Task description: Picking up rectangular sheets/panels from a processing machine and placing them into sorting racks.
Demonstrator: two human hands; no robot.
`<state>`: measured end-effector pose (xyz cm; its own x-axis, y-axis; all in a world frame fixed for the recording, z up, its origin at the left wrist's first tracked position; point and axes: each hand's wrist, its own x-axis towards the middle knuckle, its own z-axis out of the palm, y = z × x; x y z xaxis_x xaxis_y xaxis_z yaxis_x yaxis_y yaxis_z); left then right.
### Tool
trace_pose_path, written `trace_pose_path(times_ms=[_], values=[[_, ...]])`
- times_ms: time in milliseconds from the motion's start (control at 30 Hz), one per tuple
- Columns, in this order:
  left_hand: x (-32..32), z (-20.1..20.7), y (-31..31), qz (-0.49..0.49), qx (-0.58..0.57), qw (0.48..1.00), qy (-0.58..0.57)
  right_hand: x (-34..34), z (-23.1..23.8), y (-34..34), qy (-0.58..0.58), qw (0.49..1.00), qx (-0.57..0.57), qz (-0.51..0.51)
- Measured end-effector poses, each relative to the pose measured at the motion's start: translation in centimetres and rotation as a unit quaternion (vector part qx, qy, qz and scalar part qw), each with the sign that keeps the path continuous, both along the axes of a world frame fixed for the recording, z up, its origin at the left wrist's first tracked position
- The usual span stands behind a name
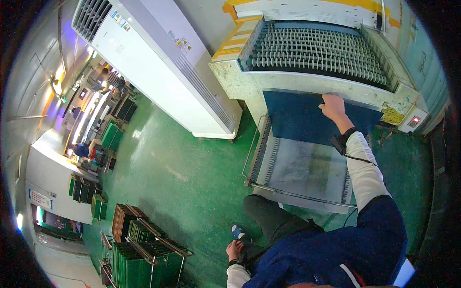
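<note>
My right hand (332,106) is closed at the upper edge of a dark blue flat panel (293,117), its fingers pinching that edge. The panel leans upright in a wheeled rack (307,165) with toothed metal side rails and a pale base sheet. Right behind it stands a conveyor machine with rows of pale roller discs (317,48). Down beside my leg hangs my left hand (234,250), fingers curled in and nothing seen in it. A dark strap with a cable circles my right wrist.
A tall white floor-standing air conditioner (163,62) stands left of the machine. Metal racks filled with green and brown boards (149,245) are at lower left. On the machine's right end sits a small control box with a red display (414,121). People work at lit benches far left.
</note>
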<state>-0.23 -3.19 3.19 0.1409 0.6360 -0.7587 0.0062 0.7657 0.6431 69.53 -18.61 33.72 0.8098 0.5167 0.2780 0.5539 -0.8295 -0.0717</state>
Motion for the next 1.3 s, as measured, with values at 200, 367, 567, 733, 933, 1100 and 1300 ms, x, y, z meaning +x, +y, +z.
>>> trace_pose_path(times_ms=[200, 367, 567, 733, 933, 1100, 1300], values=[[0.3, 0.3, -0.1, -0.003, 0.007, 1.000, -0.008, -0.1, 0.1, -0.3, -0.001, 1.000, 0.005, 0.001], [0.3, 0.2, -0.2, -0.007, 0.009, 1.000, 0.011, -0.3, 0.3, -0.2, 0.022, 1.000, 0.012, -0.003], [0.5, 0.7, -0.1, 0.010, -0.007, 1.000, -0.001, -0.4, 0.0, 0.1, 0.034, 0.999, 0.002, 0.005], [2.1, 1.7, 0.2, -0.009, -0.005, 0.998, -0.055, -0.5, 1.6, -2.1, 0.024, 0.999, -0.002, 0.042], [0.8, 0.0, 0.5, -0.060, 0.042, 0.997, -0.015, -0.9, 9.4, -3.2, -0.062, 0.994, 0.051, 0.076], [-0.2, -1.2, 1.4, -0.007, -0.033, 0.997, -0.072, -2.9, 18.1, -3.7, -0.097, 0.992, 0.046, 0.060], [0.6, -0.9, 1.5, -0.008, -0.038, 0.998, -0.041, 3.1, 23.2, -8.2, 0.117, 0.903, 0.409, 0.064]])
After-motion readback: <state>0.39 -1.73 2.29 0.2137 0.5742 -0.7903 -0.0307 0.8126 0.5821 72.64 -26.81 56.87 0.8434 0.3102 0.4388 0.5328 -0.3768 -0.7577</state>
